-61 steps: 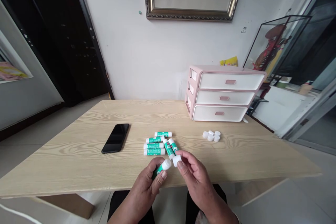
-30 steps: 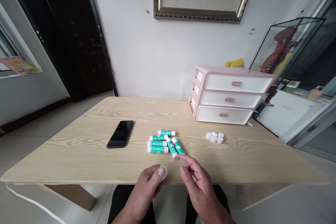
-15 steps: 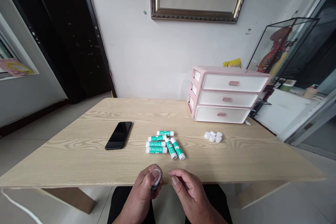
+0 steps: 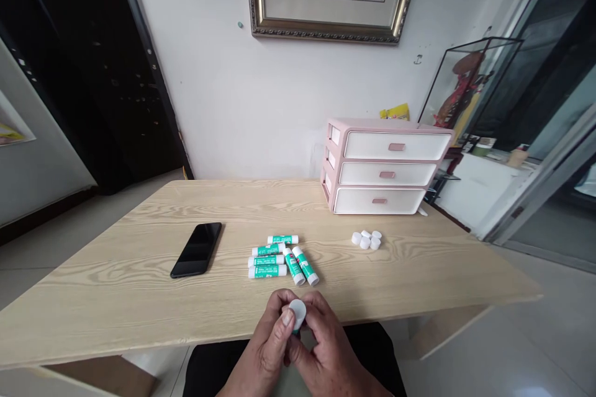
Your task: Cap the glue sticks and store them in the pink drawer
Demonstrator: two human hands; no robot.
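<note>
- Head view: the left hand [image 4: 274, 336] is clamped on a green-and-white tube [image 4: 298, 309], thumb over its edge, presumably to steady it; the white round end faces up toward the camera.
- The right hand [image 4: 325, 340] meets it from the tube's 3 o'clock side, fingers curled close; whether it grips or only touches, I cannot tell.
- Both hands are together at the 6 o'clock edge of the table [image 4: 139, 298], probably for an easy hold near the body.
- From the hands, six similar tubes [image 4: 267, 272] lie flat between 11 and 12 o'clock: four roughly parallel, two slanted beside them, perhaps bunched for short reach.
- White caps [image 4: 365, 243] cluster at 1 o'clock, well apart from the tubes, likely to keep the sets unmixed.
- A phone [image 4: 197, 250] lies at 10 o'clock and a drawer unit [image 4: 363, 173] stands farther off at 1 o'clock, both seemingly out of the way.
</note>
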